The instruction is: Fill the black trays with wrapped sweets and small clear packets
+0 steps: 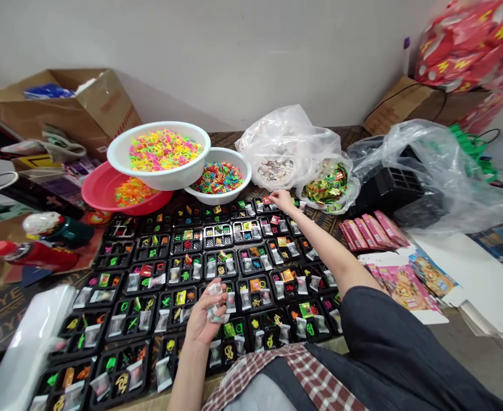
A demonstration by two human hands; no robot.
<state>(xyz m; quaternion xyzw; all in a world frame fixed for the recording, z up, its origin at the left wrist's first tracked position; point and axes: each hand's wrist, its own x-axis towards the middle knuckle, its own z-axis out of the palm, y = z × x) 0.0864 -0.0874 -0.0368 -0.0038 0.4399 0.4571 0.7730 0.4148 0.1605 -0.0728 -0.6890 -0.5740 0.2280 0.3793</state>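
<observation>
My left hand (208, 317) is closed around several small clear-wrapped packets (217, 308), held above the near rows of black trays. Stretched out to the far row, my right hand (282, 200) has its fingertips pinched at a small red packet (267, 200) over a tray. The black compartment trays (182, 262) stand in rows, and many hold colourful plastic pieces, foil packets and wrapped white packets. Some far trays (186, 242) show fewer pieces. Parts of the trays under my left hand and forearm are hidden.
Behind the trays are a white basin (118, 149), a red basin (91, 191), a smaller white basin (246, 180) and plastic bags of silver packets (276, 171) and green packets (326, 184). Pink packs (371, 231) lie right; bottles (41, 255) and a cardboard box (101, 108) stand left.
</observation>
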